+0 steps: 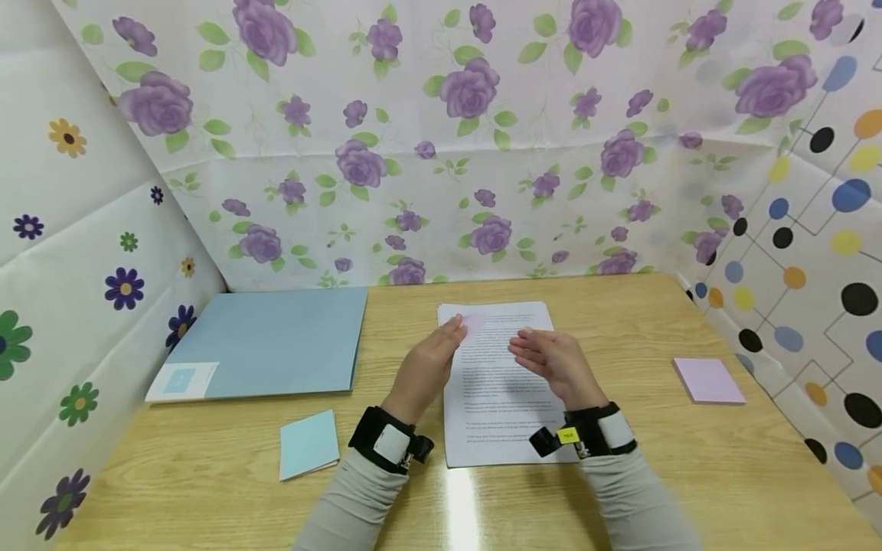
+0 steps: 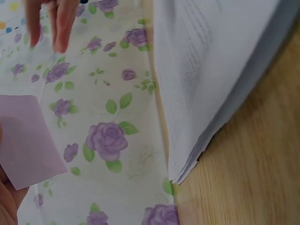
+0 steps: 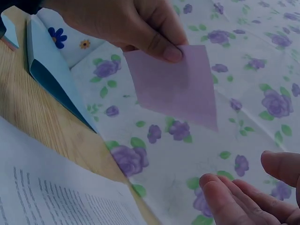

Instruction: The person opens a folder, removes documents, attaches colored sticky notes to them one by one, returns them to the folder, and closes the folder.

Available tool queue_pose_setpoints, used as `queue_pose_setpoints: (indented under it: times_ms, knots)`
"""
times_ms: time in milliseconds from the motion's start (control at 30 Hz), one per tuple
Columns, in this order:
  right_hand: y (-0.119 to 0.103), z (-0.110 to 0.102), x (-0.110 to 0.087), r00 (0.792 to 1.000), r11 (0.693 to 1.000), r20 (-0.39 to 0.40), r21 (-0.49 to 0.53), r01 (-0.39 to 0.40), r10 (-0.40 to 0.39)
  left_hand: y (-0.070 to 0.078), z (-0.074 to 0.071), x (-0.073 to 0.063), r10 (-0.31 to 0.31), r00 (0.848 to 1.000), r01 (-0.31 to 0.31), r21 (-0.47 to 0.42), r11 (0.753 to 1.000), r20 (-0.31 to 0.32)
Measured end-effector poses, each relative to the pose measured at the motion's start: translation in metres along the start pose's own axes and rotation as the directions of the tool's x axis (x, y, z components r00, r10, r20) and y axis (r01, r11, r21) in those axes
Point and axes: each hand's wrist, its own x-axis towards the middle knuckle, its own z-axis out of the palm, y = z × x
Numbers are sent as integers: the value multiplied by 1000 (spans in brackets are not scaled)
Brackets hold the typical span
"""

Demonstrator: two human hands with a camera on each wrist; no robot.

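My left hand (image 1: 426, 375) pinches a single light purple sticky note (image 3: 176, 91) between thumb and fingers, above the upper left part of a stack of printed sheets (image 1: 506, 413). The note hangs from the fingertips in the right wrist view, and its face also shows in the left wrist view. Above the right side of the stack is my right hand (image 1: 560, 366), apart from the note. Its fingers are extended and hold nothing. Some sheet edges are slightly uneven at one corner in the left wrist view.
On the left of the wooden table (image 1: 620, 474) lies a large blue-grey folder (image 1: 282, 337) with a white label. Nearer me is a light blue sticky pad (image 1: 308, 444). A purple sticky pad (image 1: 708, 380) lies at the right. Patterned sheets (image 1: 427, 199) enclose the back and sides.
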Motion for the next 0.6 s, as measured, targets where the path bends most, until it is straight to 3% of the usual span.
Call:
queue_pose_setpoints:
  times_ms: [200, 300, 467, 600]
  knots:
    - [10, 15, 9, 1000, 1000, 23, -4, -10, 10, 9, 12, -3, 196, 980, -193, 124, 973, -16]
    - [15, 16, 11, 1000, 1000, -20, 4, -13, 14, 15, 15, -5, 242, 970, -241, 127, 962, 3]
    - [25, 16, 16, 995, 1000, -92, -9, -29, 28, 21, 15, -9, 219, 972, -226, 77, 971, 81]
    - [30, 14, 19, 993, 999, -118, -27, -29, 26, 20, 12, -11, 115, 981, -104, -75, 992, 157]
